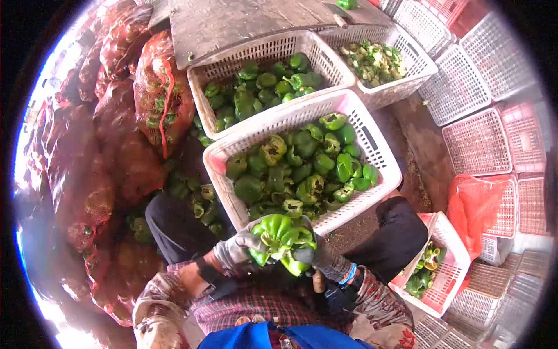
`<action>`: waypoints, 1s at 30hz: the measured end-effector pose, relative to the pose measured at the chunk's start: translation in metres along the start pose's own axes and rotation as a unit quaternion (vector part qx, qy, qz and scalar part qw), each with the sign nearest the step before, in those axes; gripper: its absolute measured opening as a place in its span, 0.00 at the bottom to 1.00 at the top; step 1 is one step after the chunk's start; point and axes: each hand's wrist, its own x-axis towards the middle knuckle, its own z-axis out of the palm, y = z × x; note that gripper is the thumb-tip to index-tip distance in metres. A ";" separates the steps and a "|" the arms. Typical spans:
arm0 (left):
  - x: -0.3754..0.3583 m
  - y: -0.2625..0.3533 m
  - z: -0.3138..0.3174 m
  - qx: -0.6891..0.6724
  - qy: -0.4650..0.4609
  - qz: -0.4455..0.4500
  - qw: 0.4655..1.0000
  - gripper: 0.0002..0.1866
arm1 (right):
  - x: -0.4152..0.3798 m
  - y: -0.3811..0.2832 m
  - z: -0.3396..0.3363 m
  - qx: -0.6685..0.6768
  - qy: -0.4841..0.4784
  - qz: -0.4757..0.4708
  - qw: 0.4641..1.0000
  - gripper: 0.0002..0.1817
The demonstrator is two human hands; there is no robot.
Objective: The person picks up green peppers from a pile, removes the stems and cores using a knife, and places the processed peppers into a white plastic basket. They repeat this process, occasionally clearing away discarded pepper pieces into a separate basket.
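A green bell pepper (283, 241), torn or cut open on the side facing me, is held in front of my lap. My left hand (238, 247), in a grey glove, is wrapped round its left side. From the right, my gloved right hand (330, 262) closes in with its dark thumb against the pepper. A short wooden handle (318, 282) pokes out below the right hand; the rest of that tool is hidden. Just beyond both hands, a white crate (220, 185) tilts toward me, filled with green peppers, several of them opened.
Behind stand another crate of peppers (200, 110) and a crate of pale green scraps (427, 67). A wooden board (244, 20) bears a wooden-handled tool (340, 21). Red net sacks (151, 87) crowd the left. At right are a small crate (459, 256), red netting (474, 203) and stacked crates (476, 142).
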 end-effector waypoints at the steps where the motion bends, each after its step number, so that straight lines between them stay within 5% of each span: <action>1: 0.009 -0.002 0.000 -0.009 -0.008 0.012 1.000 0.46 | 0.003 0.005 -0.009 -0.047 0.013 -0.058 0.997 0.28; 4: 0.037 0.001 -0.006 -0.105 -0.111 0.057 0.987 0.41 | 0.003 0.001 -0.028 0.405 0.082 0.139 0.900 0.36; 5: 0.037 -0.016 0.000 -0.285 0.004 0.066 0.956 0.39 | 0.002 -0.002 -0.037 0.501 0.102 0.181 0.840 0.39; 6: 0.043 -0.017 0.004 -0.269 0.010 0.102 0.958 0.36 | 0.010 -0.026 -0.047 0.503 0.109 0.178 0.839 0.40; 10: 0.057 -0.011 0.013 -0.191 0.011 0.201 0.961 0.33 | 0.036 -0.030 -0.050 0.135 0.262 0.150 0.944 0.43; 12: 0.048 0.003 0.027 -0.005 0.066 0.264 0.962 0.36 | 0.049 -0.021 -0.064 -0.319 0.375 0.058 0.868 0.41; 14: 0.040 0.001 0.024 0.045 0.130 0.288 0.948 0.37 | 0.047 -0.017 -0.049 -0.127 0.371 0.117 0.912 0.30; 16: 0.034 -0.005 0.013 0.193 0.178 0.305 0.915 0.36 | 0.048 -0.002 -0.016 -0.140 0.223 0.103 0.959 0.34; 17: 0.030 -0.002 0.020 0.238 0.200 0.293 0.904 0.35 | 0.057 -0.013 0.003 0.063 0.167 0.135 0.975 0.34; 20: 0.012 0.001 0.034 0.290 0.194 0.282 0.894 0.38 | 0.052 -0.016 0.023 -0.026 0.171 0.281 0.944 0.32; 22: 0.002 0.003 0.029 0.247 0.150 0.277 0.916 0.40 | 0.052 -0.002 0.037 0.141 0.191 0.103 0.966 0.36; 23: -0.001 0.003 0.031 0.237 0.149 0.266 0.922 0.42 | 0.046 -0.015 0.031 0.008 0.175 0.107 0.979 0.39; 26: -0.002 -0.008 0.025 0.195 0.188 0.241 0.932 0.41 | 0.041 0.012 0.059 0.124 0.168 0.095 0.973 0.42; 27: -0.001 -0.011 0.024 0.192 0.198 0.239 0.931 0.40 | 0.041 -0.016 0.047 0.010 0.169 0.106 0.980 0.42; 30: 0.003 -0.015 0.023 0.199 0.189 0.215 0.937 0.38 | 0.025 -0.009 0.048 0.021 0.153 0.112 0.982 0.40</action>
